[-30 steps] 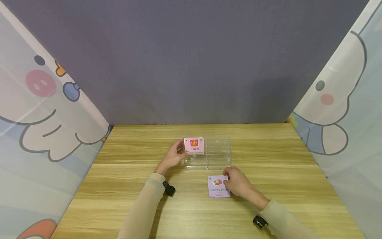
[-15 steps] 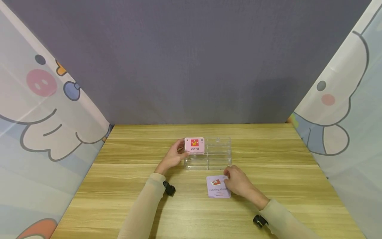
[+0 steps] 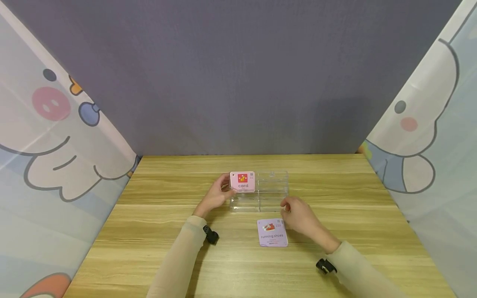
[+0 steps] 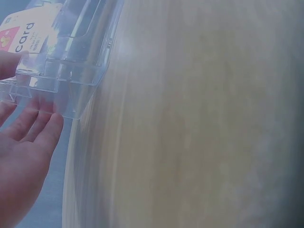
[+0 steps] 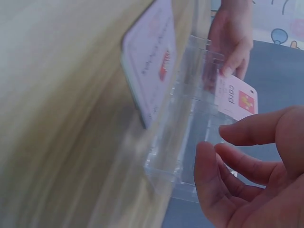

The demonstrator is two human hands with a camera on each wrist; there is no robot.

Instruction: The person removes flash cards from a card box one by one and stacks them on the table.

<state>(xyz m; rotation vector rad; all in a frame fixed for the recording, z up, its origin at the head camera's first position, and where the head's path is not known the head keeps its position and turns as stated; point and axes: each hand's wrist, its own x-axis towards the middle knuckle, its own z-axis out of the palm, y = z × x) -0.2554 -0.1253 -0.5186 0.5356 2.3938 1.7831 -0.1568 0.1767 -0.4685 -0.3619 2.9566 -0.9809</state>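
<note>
A clear plastic card rack (image 3: pixel 273 199) with tiers and two columns stands on the table. In its upper left slot leans a pink card (image 3: pixel 243 178) printed "card". My left hand (image 3: pixel 217 195) grips the rack's left side, thumb at the card's lower corner and fingers along the side wall (image 4: pixel 28 137). Nearer me lies a small stack of lilac cards (image 3: pixel 272 238), its top one printed "running shoes". My right hand (image 3: pixel 299 215) is just above the stack's right edge, by the rack's lower right corner. Its loosely curled fingers hold nothing in the right wrist view.
The wood-grain table (image 3: pixel 156 256) ends at a dark grey back panel (image 3: pixel 238 82). Cartoon-printed curtains (image 3: pixel 48 174) hang at both sides. Black camera mounts (image 3: pixel 211 236) are strapped to both wrists.
My right hand has let go of the lilac stack's corner and moved slightly up and away, uncovering its print. The stack has shifted slightly left. My left hand and the rack stay put.
</note>
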